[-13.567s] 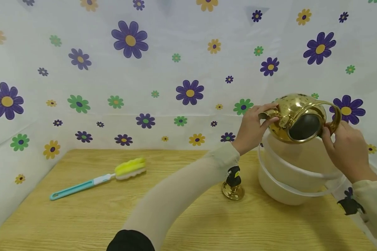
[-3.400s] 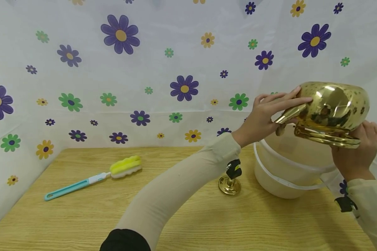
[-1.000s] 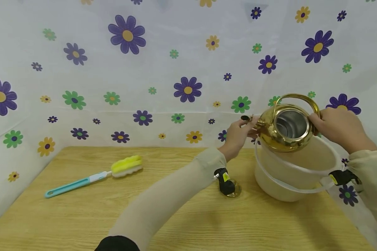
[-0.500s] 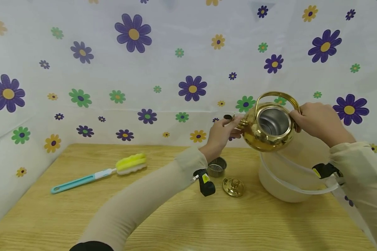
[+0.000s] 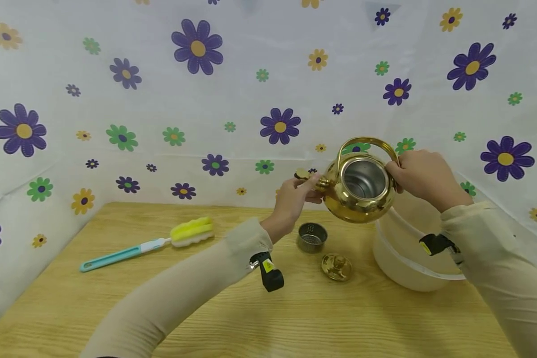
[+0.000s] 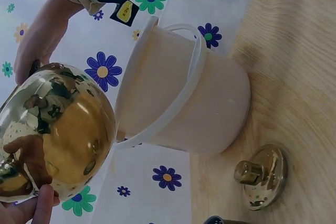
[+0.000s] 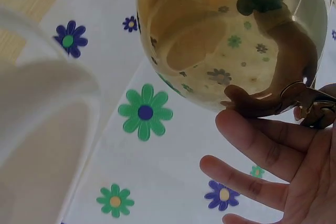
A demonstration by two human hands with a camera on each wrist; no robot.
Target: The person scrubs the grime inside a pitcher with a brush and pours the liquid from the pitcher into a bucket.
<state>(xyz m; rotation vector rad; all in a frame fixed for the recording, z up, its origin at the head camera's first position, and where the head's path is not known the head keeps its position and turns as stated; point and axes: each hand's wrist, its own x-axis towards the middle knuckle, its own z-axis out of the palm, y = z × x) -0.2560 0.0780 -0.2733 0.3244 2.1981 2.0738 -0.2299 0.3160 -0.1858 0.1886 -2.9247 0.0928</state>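
A shiny gold teapot (image 5: 360, 211), its lid off, hangs tilted in the air between my hands, with its steel-lined mouth turned toward me. My left hand (image 5: 290, 203) holds it by the spout, thumb along the top and fingers beneath. On the other side my right hand (image 5: 425, 176) grips the arched handle near its lower end. The right wrist view shows the left-hand fingers (image 7: 257, 142) spread beneath the spout, close to the round body. Below the teapot, the gold lid (image 5: 337, 267) lies knob up beside a small perforated metal strainer (image 5: 312, 237).
A cream plastic bucket (image 5: 400, 266) stands at the right, partly behind my right forearm, its white handle hanging down in front. To the left, a sponge bottle brush (image 5: 138, 247) with a turquoise handle lies on the wooden table (image 5: 250, 318). A flower-patterned sheet hangs behind.
Earlier the teapot was tipped mouth-down over the bucket. Since then it has turned mouth toward me and moved left, off the bucket, in both hands. The strainer and lid have come into full view.
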